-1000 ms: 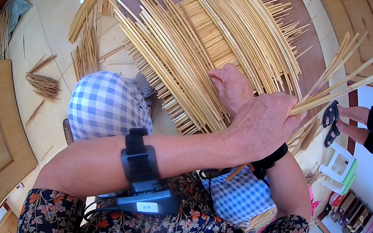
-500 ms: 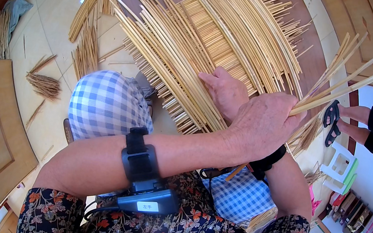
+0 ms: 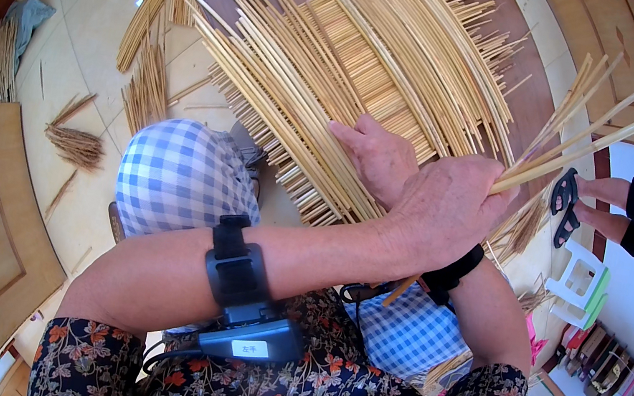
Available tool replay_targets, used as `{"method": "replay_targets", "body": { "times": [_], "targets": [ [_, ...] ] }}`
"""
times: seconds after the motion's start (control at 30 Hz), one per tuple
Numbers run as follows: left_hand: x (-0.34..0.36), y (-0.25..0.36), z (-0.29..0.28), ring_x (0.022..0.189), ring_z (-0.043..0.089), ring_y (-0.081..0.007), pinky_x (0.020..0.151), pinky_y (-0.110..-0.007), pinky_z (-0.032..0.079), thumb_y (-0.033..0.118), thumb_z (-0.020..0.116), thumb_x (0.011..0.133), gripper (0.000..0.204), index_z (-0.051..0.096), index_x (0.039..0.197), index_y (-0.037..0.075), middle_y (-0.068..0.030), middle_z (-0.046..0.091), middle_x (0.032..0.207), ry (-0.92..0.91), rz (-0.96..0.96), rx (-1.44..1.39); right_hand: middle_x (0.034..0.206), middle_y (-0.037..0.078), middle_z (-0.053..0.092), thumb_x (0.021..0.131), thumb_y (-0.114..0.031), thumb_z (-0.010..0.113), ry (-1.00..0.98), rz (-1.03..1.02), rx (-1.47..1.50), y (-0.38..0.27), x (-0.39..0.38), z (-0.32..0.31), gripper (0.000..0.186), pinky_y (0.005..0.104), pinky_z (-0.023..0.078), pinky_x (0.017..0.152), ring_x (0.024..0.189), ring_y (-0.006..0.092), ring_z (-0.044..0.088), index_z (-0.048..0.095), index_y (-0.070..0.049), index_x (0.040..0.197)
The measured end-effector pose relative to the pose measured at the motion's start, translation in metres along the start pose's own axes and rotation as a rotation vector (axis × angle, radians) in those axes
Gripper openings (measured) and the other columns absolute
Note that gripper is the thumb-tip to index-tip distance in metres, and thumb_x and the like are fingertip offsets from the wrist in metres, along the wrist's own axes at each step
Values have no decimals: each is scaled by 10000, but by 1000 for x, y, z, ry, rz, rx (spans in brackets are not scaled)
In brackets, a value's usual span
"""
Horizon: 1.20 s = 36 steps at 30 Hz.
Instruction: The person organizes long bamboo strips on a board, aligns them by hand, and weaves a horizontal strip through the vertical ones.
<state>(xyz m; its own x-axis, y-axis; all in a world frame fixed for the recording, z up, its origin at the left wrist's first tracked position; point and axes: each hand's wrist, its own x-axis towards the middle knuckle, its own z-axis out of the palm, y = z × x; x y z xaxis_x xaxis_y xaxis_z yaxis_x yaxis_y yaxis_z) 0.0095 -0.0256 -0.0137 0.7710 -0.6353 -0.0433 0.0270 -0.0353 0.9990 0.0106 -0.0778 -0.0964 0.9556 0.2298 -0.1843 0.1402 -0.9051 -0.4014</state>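
- Across the brown table (image 3: 538,110): noted long straw-coloured stalks in two lengthwise layers, left layer (image 3: 276,93) and right layer (image 3: 435,58), with crosswise stalks (image 3: 364,54) exposed between.
- At left hand (image 3: 455,205): clamped on a bundle of stalks (image 3: 547,166), fanned out past the table edge at upper right, with one end protruding below.
- Under the crossing left forearm: right hand (image 3: 381,158) at the near part of the left layer; thumb and forefinger apart, forefinger tip at the stalks; cannot tell the state of the remaining fingers, hidden from view.
- On the knees: blue-and-white checked cloth (image 3: 184,179).
- On the floor, left: more stalk bundles (image 3: 142,27).
- Beyond, right: white-and-green stool (image 3: 578,282), near another person's sandalled feet (image 3: 565,210).
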Motion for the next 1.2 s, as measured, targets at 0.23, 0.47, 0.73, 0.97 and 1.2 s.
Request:
{"method": "replay_targets", "body": {
  "times": [0.23,0.47,0.73,0.97,1.2],
  "targets": [
    [1,-4,6,598,504,-305,608,-411,403,284,534,939,349,524,807,-39,-167,511,639,49,63,-11,880,113,541,843,-154,617,144,5,-89,13,-2,3,376,412,481,637,771,299,566,550,-67,1202],
    [-4,10,9,640,514,-195,635,-350,404,252,505,967,338,504,774,-26,-120,512,650,-149,-26,-45,937,110,525,822,-153,635,90,114,-186,25,-6,10,361,412,479,710,929,285,531,566,-93,1172],
    [-22,6,19,659,555,-305,628,-412,440,298,505,952,346,547,823,-21,-154,539,660,-132,85,11,965,126,553,818,-134,624,323,242,68,46,-49,13,332,381,498,765,945,309,543,571,-77,1141],
    [-20,31,-17,561,503,-75,496,-205,372,287,507,968,285,540,783,74,3,467,643,-111,-357,-374,1033,130,599,839,-182,575,413,246,284,31,-95,-7,207,408,491,730,886,323,592,580,-69,1012],
    [-39,26,-30,484,483,-66,466,-201,392,320,498,980,328,561,780,68,2,527,566,-99,-236,-373,923,166,618,842,-186,576,550,361,127,40,-122,-4,230,439,480,799,893,353,598,642,-33,1001]
  ]
}}
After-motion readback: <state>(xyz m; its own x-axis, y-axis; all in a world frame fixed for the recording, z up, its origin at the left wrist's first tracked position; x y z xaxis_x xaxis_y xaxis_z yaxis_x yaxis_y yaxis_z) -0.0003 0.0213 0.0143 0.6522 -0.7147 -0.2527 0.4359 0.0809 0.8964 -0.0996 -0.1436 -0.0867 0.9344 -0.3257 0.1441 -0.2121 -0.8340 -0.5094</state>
